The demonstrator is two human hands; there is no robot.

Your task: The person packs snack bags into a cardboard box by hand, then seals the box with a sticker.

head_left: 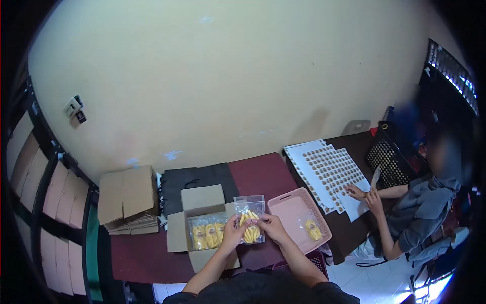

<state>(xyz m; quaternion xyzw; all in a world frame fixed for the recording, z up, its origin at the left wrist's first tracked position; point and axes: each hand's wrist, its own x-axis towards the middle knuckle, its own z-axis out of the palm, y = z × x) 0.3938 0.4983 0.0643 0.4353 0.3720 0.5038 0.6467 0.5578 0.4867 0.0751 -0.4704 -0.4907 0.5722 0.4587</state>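
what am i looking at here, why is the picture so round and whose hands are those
No machine here: one camera worn on a person's head looks down through a wide lens, which bends the view. Their left hand and right hand hold a clear bag of yellow pieces over a dark red table. To its left, an open cardboard box holds more filled bags; to its right, a pink tray holds one. Beside them a second person has hands at white sheets of round stickers.

Clear pouch [250,223] — yellow sticks inside — upright, above open box
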